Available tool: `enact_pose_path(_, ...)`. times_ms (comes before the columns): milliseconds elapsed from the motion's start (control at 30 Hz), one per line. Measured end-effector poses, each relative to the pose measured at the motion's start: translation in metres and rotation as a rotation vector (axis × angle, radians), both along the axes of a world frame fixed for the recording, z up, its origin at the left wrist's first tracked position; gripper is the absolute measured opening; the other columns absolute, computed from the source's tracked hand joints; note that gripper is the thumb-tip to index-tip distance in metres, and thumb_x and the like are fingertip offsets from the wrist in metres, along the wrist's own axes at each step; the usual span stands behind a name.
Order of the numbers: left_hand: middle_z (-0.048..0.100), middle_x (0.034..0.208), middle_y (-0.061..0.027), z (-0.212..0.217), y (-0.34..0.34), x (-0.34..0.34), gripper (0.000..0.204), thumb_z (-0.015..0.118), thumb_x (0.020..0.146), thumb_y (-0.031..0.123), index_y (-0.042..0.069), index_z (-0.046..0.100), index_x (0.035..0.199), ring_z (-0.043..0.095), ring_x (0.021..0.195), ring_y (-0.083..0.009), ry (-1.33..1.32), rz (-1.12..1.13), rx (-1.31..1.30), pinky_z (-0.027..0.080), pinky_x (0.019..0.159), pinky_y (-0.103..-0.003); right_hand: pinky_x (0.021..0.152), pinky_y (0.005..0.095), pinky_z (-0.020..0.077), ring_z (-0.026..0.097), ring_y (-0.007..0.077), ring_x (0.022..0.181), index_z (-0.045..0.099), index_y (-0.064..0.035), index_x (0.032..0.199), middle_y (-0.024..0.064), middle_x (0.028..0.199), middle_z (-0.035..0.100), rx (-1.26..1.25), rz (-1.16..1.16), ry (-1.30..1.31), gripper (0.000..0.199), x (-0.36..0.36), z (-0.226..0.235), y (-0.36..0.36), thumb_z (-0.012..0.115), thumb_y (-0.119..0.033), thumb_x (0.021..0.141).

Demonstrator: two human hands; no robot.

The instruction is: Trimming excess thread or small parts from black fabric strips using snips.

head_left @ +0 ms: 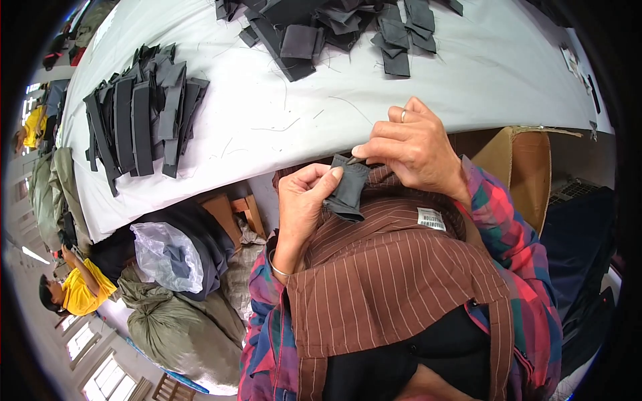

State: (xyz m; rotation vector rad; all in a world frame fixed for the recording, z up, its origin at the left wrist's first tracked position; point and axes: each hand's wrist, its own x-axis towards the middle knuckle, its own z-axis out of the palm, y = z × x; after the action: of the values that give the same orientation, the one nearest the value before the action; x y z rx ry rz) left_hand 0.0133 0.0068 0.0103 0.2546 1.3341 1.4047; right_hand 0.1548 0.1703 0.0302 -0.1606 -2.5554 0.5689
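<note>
A brown pinstriped apron (388, 294) covers a plaid shirt (528, 267).

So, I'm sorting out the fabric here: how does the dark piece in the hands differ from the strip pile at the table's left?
The dark piece is held up beyond the table edge, pinched by the left hand; the strip pile lies on the white-covered table.
The dark piece is short and broad; the strip pile is made of many long, narrow strips.
Both are dark grey cloth.
</note>
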Motion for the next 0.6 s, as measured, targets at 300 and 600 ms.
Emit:
enact_pose_path(300, 0.062, 0.071, 0.0004, 0.002, -0.003, -0.005, 0.01, 0.066, 0.085, 0.007, -0.003, 0.066, 0.083, 0.053, 0.06, -0.0036, 0.004, 0.054, 0.034, 0.041, 0.056, -0.018, 0.061, 0.0316, 0.0326, 0.048, 0.0193, 0.063, 0.066, -0.014, 0.083, -0.0016, 0.07, 0.057, -0.135, -0.075, -0.021, 0.017, 0.009, 0.021, -0.004, 0.072, -0.016, 0.067)
enact_pose_path(600, 0.062, 0.07, -0.001, 0.004, -0.003, -0.009, 0.012, 0.066, 0.085, 0.01, -0.002, 0.065, 0.081, 0.054, 0.059, -0.0052, -0.049, 0.015, 0.027, 0.043, 0.055, -0.019, 0.06, 0.0313, 0.0317, 0.047, 0.0184, 0.066, 0.068, -0.0138, 0.083, -0.0018, 0.07, 0.057, -0.023, 0.032, -0.069, 0.02, 0.007, 0.023, -0.002, 0.072, -0.015, 0.064)
